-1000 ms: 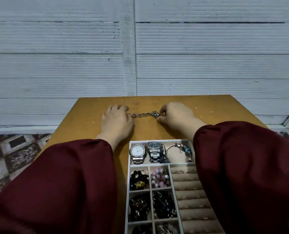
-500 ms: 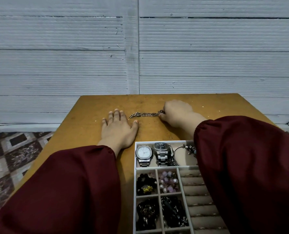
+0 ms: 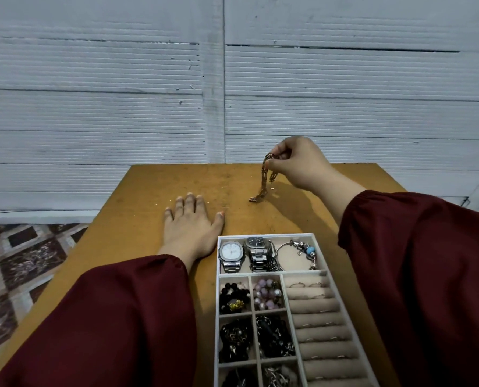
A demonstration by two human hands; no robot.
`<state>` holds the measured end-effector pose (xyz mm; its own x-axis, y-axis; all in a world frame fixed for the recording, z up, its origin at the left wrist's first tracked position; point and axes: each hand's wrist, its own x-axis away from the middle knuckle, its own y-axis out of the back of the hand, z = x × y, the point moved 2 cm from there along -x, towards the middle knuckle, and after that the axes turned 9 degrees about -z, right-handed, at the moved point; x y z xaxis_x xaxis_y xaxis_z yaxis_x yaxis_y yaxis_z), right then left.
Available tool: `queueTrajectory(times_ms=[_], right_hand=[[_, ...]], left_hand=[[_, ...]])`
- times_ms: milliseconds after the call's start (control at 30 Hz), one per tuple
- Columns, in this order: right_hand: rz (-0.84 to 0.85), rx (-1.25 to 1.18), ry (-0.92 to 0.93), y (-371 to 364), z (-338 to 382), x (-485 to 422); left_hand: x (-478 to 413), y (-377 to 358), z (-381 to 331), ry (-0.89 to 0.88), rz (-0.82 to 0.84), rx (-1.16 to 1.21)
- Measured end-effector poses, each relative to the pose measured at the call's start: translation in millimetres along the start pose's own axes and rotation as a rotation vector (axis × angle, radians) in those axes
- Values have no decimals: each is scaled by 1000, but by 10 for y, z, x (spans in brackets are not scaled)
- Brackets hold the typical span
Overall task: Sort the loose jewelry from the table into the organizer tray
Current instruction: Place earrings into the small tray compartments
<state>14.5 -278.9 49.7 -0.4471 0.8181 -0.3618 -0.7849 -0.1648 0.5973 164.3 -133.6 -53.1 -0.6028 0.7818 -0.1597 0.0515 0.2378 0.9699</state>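
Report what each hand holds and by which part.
The right hand pinches the metal chain by its upper end; the rest hangs down toward the table. The left hand lies flat on the table, holding nothing.

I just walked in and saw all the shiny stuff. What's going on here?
A person in dark red sleeves is sorting jewelry. The right hand pinches one end of a brownish metal chain with its fingers and holds it up, so it dangles with its lower end about at the orange-brown wooden table. The left hand rests flat on the table beside the white compartmented organizer tray, which already holds two silver watches, beads and rings.
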Motion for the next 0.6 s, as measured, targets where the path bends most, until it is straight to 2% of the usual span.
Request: queueTrajectory(times_ms=[600], right_hand=[[-105, -287, -43, 1004, 778, 606]], left_hand=[[895, 209, 76, -39, -6, 54]])
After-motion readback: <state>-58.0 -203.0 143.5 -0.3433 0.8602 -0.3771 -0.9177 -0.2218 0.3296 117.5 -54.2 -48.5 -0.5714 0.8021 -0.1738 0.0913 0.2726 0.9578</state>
